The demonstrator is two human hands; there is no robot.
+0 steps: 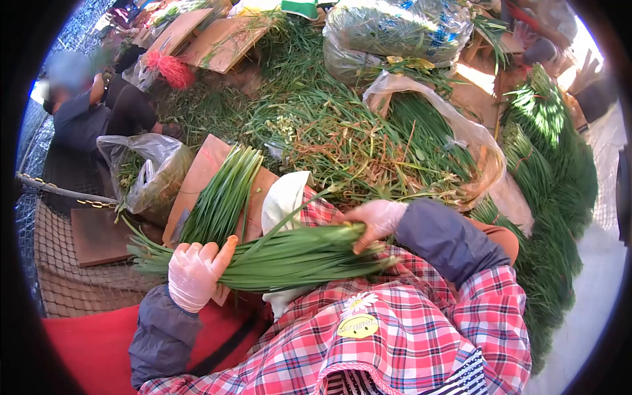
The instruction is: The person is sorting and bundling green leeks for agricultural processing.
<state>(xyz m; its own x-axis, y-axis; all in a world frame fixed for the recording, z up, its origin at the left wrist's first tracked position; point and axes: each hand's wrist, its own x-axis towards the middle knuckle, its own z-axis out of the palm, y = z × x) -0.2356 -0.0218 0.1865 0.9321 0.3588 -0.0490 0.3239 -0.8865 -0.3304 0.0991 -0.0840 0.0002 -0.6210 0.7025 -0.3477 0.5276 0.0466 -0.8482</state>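
Note:
Across my lap lies a loose bunch of garlic chives, long flat green leaves with pale cut ends to the right. My left hand, in a thin clear glove with bare fingertips, is wrapped round the leafy part, its thumb pointing up. At the pale end, my right hand, gloved the same way and slightly blurred, closes its fingers on the stalks. Just beyond my left hand, another pile of chives rests on a wooden board. A white cloth hangs by my knee.
Loose leaves and brown trimmings cover the ground ahead. An open plastic bag holds more greens; a smaller bag stands left. Tied bundles are stacked along the right. A co-worker sits at the far left.

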